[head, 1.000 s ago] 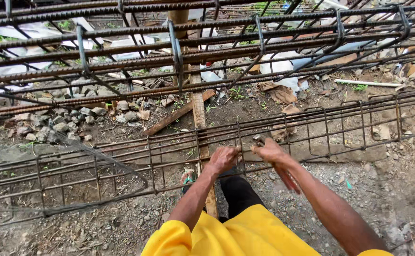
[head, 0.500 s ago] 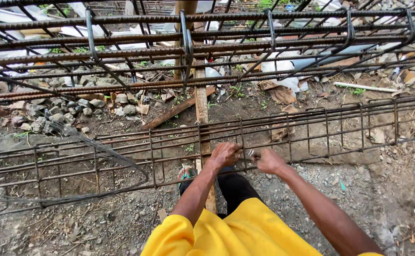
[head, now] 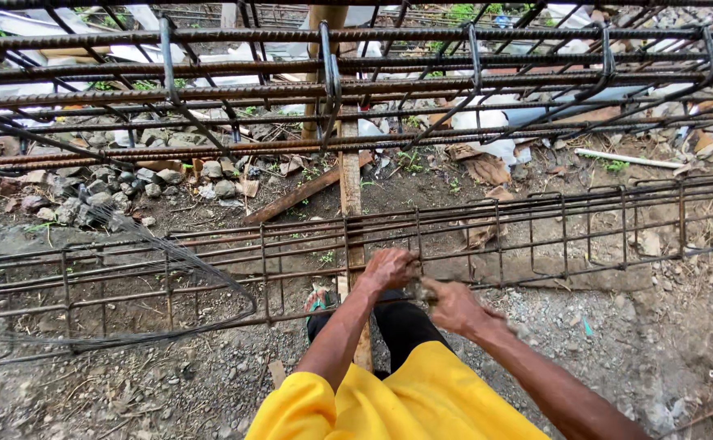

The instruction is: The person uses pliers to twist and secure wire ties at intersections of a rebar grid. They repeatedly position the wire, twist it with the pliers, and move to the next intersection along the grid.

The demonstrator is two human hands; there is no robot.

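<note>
outdoor ground (head: 128, 391) of dirt, small stones and bits of dry grass fills the bottom of the view. far left, a bundle of thin wire (head: 169, 277) curves in a loop over the low rebar cage (head: 210, 269), which lies long and flat across the ground from the left edge to the right edge. behind it sits a pile of grey rocks (head: 104, 195). higher up, a bigger rebar cage (head: 373, 73) runs across the whole top of the view, with open gaps between its bars. a wooden plank (head: 350, 204) stands up through the middle, and another board (head: 299, 195) lies slanted on the dirt beside it.

near the middle, the left hand (head: 391, 267) is closed around a bar of the low rebar cage, at its near edge. just beside it, the right hand (head: 446, 303) is curled into a fist in front of the cage; it is blurry, so i cannot tell what it grips. the two hands are almost touching. below them is a yellow shirt (head: 389, 399).

to the right, the low cage goes on over bare dirt, with open ground in front of it. a white pipe (head: 629, 159) lies far back on the right.
</note>
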